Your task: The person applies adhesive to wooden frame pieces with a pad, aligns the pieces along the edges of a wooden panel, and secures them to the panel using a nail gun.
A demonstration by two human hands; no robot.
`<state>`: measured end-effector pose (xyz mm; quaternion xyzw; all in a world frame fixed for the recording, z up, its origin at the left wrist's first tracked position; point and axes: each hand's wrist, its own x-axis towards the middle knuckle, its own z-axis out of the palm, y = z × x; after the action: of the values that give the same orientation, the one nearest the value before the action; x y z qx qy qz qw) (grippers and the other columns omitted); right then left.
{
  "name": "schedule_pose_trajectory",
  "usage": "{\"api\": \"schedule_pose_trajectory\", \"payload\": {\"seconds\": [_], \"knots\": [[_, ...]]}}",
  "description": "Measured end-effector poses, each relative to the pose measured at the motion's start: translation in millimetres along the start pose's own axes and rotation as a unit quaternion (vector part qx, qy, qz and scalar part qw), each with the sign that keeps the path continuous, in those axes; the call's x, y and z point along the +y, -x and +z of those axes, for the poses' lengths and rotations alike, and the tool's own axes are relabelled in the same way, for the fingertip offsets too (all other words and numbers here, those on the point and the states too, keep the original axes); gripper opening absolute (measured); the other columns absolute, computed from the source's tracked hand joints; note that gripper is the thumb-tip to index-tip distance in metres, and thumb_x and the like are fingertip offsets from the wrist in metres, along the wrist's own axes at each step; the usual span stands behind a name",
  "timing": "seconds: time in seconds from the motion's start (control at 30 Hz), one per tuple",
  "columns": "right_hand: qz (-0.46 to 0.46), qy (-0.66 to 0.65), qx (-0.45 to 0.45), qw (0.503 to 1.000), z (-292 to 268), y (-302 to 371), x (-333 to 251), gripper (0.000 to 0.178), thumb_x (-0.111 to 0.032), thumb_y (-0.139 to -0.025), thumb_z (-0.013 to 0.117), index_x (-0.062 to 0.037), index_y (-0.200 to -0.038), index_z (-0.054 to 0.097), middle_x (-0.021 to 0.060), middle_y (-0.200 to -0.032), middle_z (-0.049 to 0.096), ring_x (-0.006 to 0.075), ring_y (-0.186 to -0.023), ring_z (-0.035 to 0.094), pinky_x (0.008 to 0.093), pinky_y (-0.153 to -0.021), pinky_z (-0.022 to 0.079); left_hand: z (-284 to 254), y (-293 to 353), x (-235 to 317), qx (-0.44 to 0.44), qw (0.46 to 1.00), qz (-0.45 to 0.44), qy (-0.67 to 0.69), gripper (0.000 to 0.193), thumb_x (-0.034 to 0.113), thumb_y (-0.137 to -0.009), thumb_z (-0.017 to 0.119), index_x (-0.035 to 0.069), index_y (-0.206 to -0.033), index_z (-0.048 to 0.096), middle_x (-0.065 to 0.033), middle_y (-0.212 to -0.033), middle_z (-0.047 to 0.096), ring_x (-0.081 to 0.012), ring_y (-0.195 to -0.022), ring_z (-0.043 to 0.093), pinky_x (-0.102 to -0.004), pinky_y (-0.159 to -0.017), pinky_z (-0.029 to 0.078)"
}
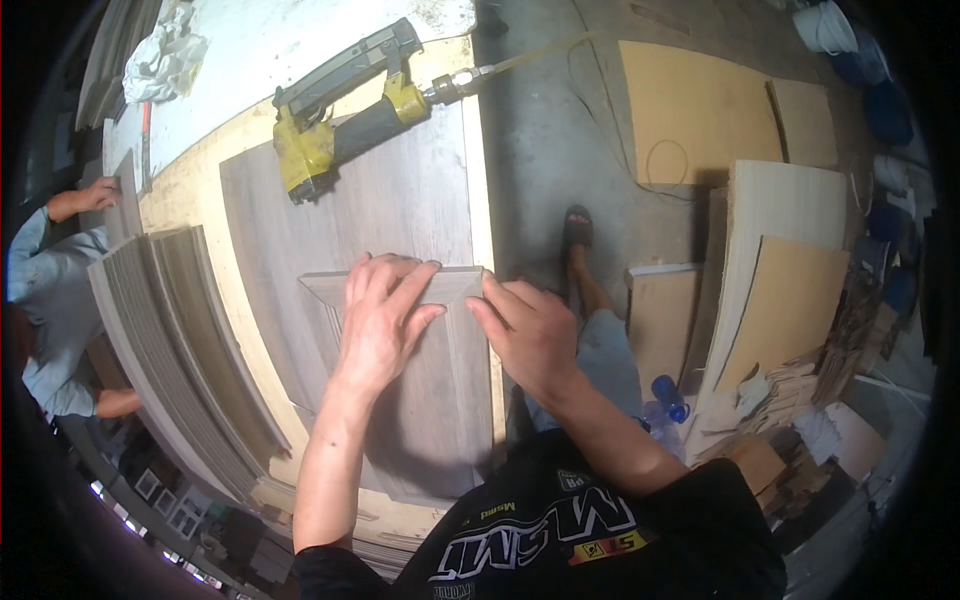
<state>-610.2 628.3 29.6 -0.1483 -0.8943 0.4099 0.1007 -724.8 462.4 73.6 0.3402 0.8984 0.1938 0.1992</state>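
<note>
A grey wood-grain panel lies on the bench in front of me. Across it runs a short grey wood trim strip with mitred ends, meeting another strip that runs down at its left end. My left hand bends over the strip's middle, fingers on its far side and thumb on its near side. At the strip's right end, by the panel's edge, my right hand pinches the corner between thumb and fingers. Beyond both hands a yellow and black nail gun rests on the panel, its air hose fitting pointing right.
Stacked grey strips line the bench's left side, and another person's hand touches a board there. Crumpled white plastic sits at the far left. Boards lean on the right, near a tan sheet on the floor.
</note>
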Motion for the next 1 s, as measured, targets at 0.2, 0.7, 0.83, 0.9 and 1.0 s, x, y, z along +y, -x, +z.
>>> {"api": "schedule_pose_trajectory", "payload": {"seconds": [0.2, 0.7, 0.83, 0.9, 1.0], "knots": [[0.013, -0.041, -0.013, 0.999, -8.0, -5.7, 3.1, 0.030, -0.023, -0.086, 0.079, -0.0066, -0.110, 0.074, 0.0056, -0.084, 0.069, 0.0244, -0.066, 0.066, 0.0370, -0.061, 0.051, -5.1, -0.2, 13.4, -0.025, 0.999, -0.021, -0.041, 0.053, 0.021, -0.081, 0.081, 0.008, -0.129, 0.064, -0.0124, -0.133, 0.055, -0.0365, -0.133, 0.047, -0.0656, -0.119, 0.023], [-0.335, 0.026, -0.127, 0.933, 75.5, -223.2, -24.9, 0.048, -0.007, -0.086, 0.067, -0.0264, -0.129, 0.068, 0.0048, -0.119, 0.064, 0.0309, -0.105, 0.064, 0.0461, -0.092, 0.053, 78.9, 5.3, 41.3, 0.189, 0.972, -0.130, -0.048, 0.066, 0.032, -0.071, 0.078, 0.010, -0.128, 0.054, -0.0156, -0.128, 0.047, -0.0397, -0.130, 0.045, -0.0711, -0.117, 0.014], [-0.333, 0.035, -0.149, 0.930, 86.2, -238.7, -23.2, 0.054, -0.005, -0.085, 0.064, -0.0328, -0.132, 0.066, 0.0056, -0.118, 0.063, 0.0318, -0.095, 0.068, 0.0447, -0.084, 0.057, 79.9, 0.3, 45.1, 0.191, 0.971, -0.134, -0.047, 0.064, 0.031, -0.070, 0.078, 0.010, -0.126, 0.055, -0.0154, -0.125, 0.048, -0.0389, -0.128, 0.046, -0.0704, -0.118, 0.013], [-0.335, 0.021, -0.140, 0.932, 80.2, -240.0, -23.4, 0.057, -0.005, -0.084, 0.066, -0.0339, -0.132, 0.066, 0.0060, -0.116, 0.062, 0.0324, -0.092, 0.069, 0.0444, -0.082, 0.058, 80.5, -1.2, 44.7, 0.192, 0.972, -0.129, -0.052, 0.065, 0.031, -0.070, 0.077, 0.009, -0.126, 0.055, -0.0154, -0.124, 0.048, -0.0387, -0.127, 0.046, -0.0698, -0.119, 0.013], [-0.264, -0.139, -0.187, 0.936, 22.8, -223.4, -30.8, 0.066, -0.007, -0.081, 0.072, -0.0309, -0.142, 0.059, 0.0069, -0.122, 0.061, 0.0305, -0.101, 0.067, 0.0420, -0.083, 0.058, 79.0, 0.3, 44.3, 0.188, 0.972, -0.134, -0.044, 0.064, 0.031, -0.070, 0.077, 0.009, -0.126, 0.055, -0.0156, -0.124, 0.048, -0.0390, -0.126, 0.046, -0.0695, -0.119, 0.012]]}}
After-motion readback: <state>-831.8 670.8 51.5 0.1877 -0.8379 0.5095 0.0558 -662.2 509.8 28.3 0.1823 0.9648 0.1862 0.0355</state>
